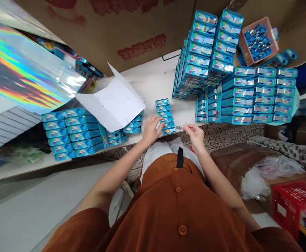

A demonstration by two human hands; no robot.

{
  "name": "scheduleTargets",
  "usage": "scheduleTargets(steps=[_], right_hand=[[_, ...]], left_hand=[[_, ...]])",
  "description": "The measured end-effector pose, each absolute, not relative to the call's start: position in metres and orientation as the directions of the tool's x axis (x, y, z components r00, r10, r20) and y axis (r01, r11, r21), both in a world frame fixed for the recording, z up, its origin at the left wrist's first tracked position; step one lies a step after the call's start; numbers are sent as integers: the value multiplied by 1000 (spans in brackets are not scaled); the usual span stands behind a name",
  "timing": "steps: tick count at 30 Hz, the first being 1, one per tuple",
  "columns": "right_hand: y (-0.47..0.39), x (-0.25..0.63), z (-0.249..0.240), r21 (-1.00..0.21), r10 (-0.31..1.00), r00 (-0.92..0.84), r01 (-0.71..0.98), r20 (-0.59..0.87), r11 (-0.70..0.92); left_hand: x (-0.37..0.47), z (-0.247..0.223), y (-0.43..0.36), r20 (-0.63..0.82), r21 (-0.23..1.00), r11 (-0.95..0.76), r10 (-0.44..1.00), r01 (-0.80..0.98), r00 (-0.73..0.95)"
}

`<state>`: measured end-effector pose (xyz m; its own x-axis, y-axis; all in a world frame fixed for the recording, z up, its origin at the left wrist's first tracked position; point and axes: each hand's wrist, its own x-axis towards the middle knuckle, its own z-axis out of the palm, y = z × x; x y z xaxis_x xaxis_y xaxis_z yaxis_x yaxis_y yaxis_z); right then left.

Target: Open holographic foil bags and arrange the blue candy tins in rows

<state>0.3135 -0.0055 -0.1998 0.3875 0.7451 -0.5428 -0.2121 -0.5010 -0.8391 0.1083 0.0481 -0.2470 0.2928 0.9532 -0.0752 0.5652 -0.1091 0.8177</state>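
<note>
A short row of small blue boxes (165, 112) with round holes lies on the white table in front of me. My left hand (152, 130) is beside its left edge, fingers curved and apart, the tips at or touching the boxes. On the other side, my right hand (195, 135) pinches the end of a small thin shiny strip (178, 128) between thumb and finger. That strip reaches to the lowest box, near a silvery orange patch; whether it is stuck there I cannot tell.
Tall stacks of blue boxes (200, 49) and lower rows (243, 92) stand right. More boxes (82, 129) sit left, partly under a folded white sheet (116, 103). A pink box (276, 47) holds blue pieces. Cardboard (142, 21) closes the back; a red crate (281, 199) is lower right.
</note>
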Motion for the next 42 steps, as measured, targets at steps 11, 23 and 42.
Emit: scheduleTargets(steps=[11, 23, 42], right_hand=[[2, 314, -225, -715, 681, 227, -297, -696, -633], [12, 324, -279, -690, 616, 310, -347, -724, -635], [19, 318, -330, -501, 446, 234, -489, -864, -714]], left_hand=[[160, -250, 7, -746, 547, 702, 656, -457, 115], [167, -274, 20, -604, 795, 595, 795, -119, -54], [165, -295, 27, -581, 801, 593, 803, 80, -132]])
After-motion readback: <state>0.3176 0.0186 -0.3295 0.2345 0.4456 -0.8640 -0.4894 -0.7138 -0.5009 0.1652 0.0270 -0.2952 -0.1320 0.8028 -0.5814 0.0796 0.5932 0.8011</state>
